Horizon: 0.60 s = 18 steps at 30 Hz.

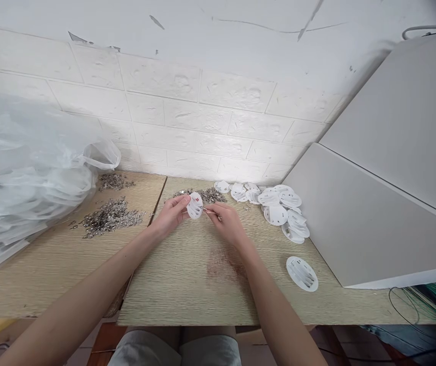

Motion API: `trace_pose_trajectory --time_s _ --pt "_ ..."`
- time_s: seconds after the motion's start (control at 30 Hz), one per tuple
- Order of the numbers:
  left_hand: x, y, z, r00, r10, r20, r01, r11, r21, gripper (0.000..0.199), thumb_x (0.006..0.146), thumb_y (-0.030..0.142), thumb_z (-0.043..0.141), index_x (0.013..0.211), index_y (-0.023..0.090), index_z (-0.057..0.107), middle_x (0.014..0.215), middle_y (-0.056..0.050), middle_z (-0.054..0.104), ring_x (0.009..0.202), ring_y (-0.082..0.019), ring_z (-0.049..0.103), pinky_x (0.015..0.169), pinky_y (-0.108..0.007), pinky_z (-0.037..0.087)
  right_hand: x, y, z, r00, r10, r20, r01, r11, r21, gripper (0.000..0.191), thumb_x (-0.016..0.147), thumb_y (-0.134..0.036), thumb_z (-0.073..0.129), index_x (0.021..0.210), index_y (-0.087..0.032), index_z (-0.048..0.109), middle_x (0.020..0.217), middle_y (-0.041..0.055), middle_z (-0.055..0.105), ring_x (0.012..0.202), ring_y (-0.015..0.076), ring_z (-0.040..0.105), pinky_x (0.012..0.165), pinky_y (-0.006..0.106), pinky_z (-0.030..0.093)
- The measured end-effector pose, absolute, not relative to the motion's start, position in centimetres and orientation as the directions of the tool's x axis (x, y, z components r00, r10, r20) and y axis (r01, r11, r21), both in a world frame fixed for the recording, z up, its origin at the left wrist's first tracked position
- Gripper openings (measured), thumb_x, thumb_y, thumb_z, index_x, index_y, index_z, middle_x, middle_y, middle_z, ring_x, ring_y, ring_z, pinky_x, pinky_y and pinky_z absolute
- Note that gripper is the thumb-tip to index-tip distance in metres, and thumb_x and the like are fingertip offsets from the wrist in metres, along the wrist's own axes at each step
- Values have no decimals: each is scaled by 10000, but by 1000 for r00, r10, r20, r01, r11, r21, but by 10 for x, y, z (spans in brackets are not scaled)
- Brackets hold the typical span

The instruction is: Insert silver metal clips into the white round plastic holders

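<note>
My left hand (175, 211) pinches a thin round white disc (194, 208) by its left edge, holding it upright above the table. The disc has several slots and a small red mark near its top. At its right edge my right hand (223, 218) is closed on a small, thin metal piece (205, 208), whose exact kind is too small to make out. The metal piece touches or nearly touches the disc. Just behind both hands lies a heap of small metal parts (214, 195).
To the right, similar white discs (278, 215) lie in a pile, and a single disc (302, 273) lies nearer me. Metal-part heaps (113, 217) and a large clear plastic bag (31, 168) are at left. A grey panel (374, 213) bounds the right; a brick-patterned wall (187, 122) stands behind.
</note>
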<state>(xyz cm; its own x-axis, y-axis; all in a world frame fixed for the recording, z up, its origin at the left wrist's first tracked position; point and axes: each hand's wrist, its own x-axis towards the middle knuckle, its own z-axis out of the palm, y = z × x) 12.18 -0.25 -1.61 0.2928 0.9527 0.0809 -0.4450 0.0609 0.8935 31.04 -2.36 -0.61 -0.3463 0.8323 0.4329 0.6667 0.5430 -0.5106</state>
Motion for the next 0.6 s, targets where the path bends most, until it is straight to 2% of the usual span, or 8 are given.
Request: trace_pose_trajectory --time_s 0.13,0.4,0.6 --pt "121 -4 -14 304 948 90 -380 34 925 366 720 480 745 894 157 739 907 -94 726 816 -194 653 757 -310 510 312 -24 -7 -364 814 453 672 566 -478 233 929 -154 485 1013 -189 699 845 45 667 783 164 576 683 255 401" --pt "117 -11 -13 347 925 152 -227 -75 971 409 739 477 726 1023 184 748 964 -89 736 877 -218 658 811 -342 517 312 -24 -11 -387 770 508 714 599 -363 250 897 -105 477 869 -173 716 764 50 656 738 170 570 644 257 378" --pt "117 -15 -10 345 919 192 -166 -141 976 415 739 465 729 1048 187 744 981 -90 740 918 -247 666 831 -353 524 310 -24 -14 -392 752 531 712 613 -343 253 893 -95 470 845 -182 703 774 48 661 756 172 578 657 260 379"
